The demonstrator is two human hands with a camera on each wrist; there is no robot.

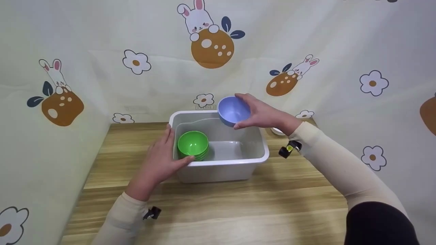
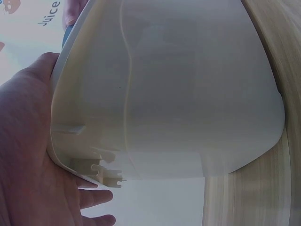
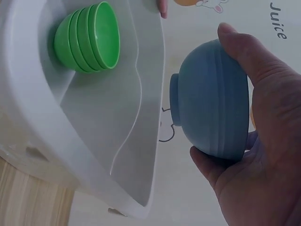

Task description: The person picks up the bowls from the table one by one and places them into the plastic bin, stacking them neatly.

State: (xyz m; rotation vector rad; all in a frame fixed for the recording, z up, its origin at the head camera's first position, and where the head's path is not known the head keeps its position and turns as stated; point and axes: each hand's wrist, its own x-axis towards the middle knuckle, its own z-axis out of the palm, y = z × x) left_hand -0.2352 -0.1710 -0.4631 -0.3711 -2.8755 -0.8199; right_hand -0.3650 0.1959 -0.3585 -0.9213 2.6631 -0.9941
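Note:
My right hand (image 1: 262, 112) grips a blue bowl (image 1: 233, 110) at its rim, thumb on one side and fingers on the other. The bowl is tilted above the back right part of a grey-white plastic basin (image 1: 218, 173); its footed outside shows in the right wrist view. My left hand (image 1: 160, 156) rests on the basin's near left corner, its straight fingers along the left side and its thumb on the front rim. Inside the basin, at the left, stands a stack of several green bowls (image 1: 193, 143), leaning over in the right wrist view (image 3: 89, 40).
The basin stands on a wooden table (image 1: 218, 211), near its back edge. A small white round thing (image 1: 278, 131) lies behind the right wrist, mostly hidden. Printed cloth (image 1: 163, 85) with rabbits, oranges and flowers hangs at the back and both sides.

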